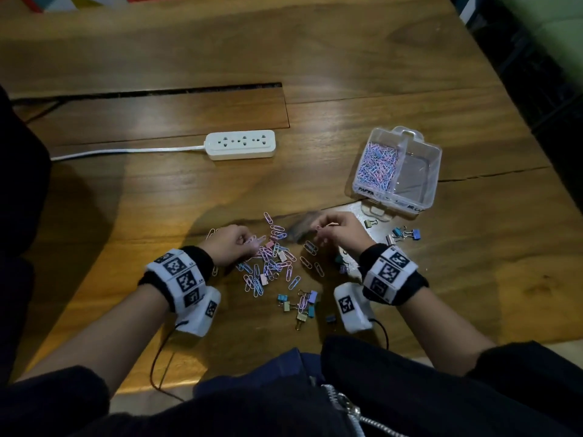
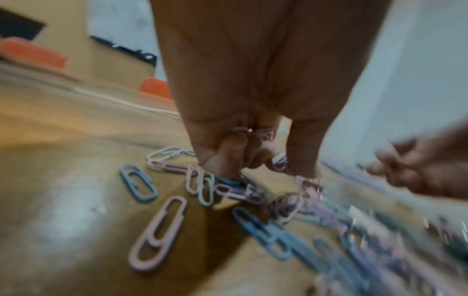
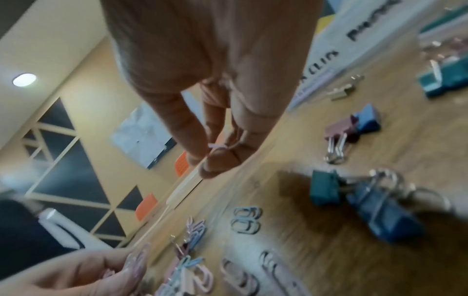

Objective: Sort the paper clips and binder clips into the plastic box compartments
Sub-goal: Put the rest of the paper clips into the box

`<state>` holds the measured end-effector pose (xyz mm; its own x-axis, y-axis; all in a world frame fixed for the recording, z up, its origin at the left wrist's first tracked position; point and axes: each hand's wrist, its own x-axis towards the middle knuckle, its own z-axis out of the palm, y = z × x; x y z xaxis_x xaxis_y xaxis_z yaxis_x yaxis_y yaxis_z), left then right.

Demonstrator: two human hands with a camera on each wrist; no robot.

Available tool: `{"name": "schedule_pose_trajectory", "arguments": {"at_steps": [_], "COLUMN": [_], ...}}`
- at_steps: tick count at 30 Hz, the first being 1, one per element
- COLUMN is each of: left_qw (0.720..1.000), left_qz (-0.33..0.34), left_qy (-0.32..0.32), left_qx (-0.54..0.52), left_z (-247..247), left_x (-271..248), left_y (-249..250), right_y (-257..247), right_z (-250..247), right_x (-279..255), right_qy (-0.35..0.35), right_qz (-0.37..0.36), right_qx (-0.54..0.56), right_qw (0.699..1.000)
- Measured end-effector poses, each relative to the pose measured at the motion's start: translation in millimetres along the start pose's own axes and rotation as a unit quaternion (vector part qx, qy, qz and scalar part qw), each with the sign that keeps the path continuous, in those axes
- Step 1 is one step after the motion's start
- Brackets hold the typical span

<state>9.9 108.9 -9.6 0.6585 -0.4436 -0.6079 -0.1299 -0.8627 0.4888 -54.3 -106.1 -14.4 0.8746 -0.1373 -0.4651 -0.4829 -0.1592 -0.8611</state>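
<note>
Pastel paper clips [image 1: 271,261] lie scattered on the wooden table [image 1: 347,74] between my hands, mixed with small binder clips [image 1: 303,305]. My left hand [image 1: 235,244] sits at the pile's left edge, its fingers curled round several pink paper clips [image 2: 263,134]. Just above the table, my right hand [image 1: 336,230] pinches one pink paper clip [image 3: 217,147] between thumb and fingertips. The clear plastic box [image 1: 433,171] stands at the right back; its left compartment is full of paper clips [image 1: 377,167], and nothing shows in its right one.
A white power strip [image 1: 240,145] with its cable lies behind the pile. More binder clips [image 1: 405,233] lie right of my right hand, near the box's lid. A slot [image 1: 151,93] is cut in the table at the back left.
</note>
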Motion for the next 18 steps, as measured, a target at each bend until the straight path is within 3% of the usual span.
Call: {"name": "schedule_pose_trajectory", "arguments": {"at_steps": [2, 3, 6, 8, 10, 12, 15, 18], "left_qw": [0.981, 0.949, 0.825, 0.788, 0.784, 0.809, 0.846, 0.854], "left_qz": [-0.009, -0.012, -0.003, 0.005, -0.001, -0.022, -0.036, -0.028], "left_qy": [-0.026, -0.038, -0.039, -0.034, -0.025, -0.013, -0.036, -0.083], "left_qx": [-0.193, -0.313, -0.563, -0.615, -0.621, -0.587, -0.531, -0.513], "left_z": [-3, -4, -4, -4, -4, -4, -5, -6], "left_x": [-1, -1, 0, 1, 3, 7, 11, 10], "left_y": [-1, -1, 1, 4, 7, 9, 11, 9], "right_y": [4, 6, 7, 8, 10, 13, 11, 8], "right_z": [-1, -1, 6, 11, 17, 22, 25, 29], "right_x": [0, 0, -3, -6, -9, -9, -10, -12], "right_qy": [0.014, 0.016, 0.011, 0.016, 0.036, 0.04, 0.013, -0.024], "right_qz": [0.017, 0.019, 0.018, 0.014, -0.009, -0.026, -0.034, -0.049], "right_qx": [0.091, 0.101, -0.038, -0.167, -0.293, -0.387, -0.427, -0.444], "right_qw": [0.996, 0.995, 0.999, 0.986, 0.955, 0.921, 0.904, 0.894]}}
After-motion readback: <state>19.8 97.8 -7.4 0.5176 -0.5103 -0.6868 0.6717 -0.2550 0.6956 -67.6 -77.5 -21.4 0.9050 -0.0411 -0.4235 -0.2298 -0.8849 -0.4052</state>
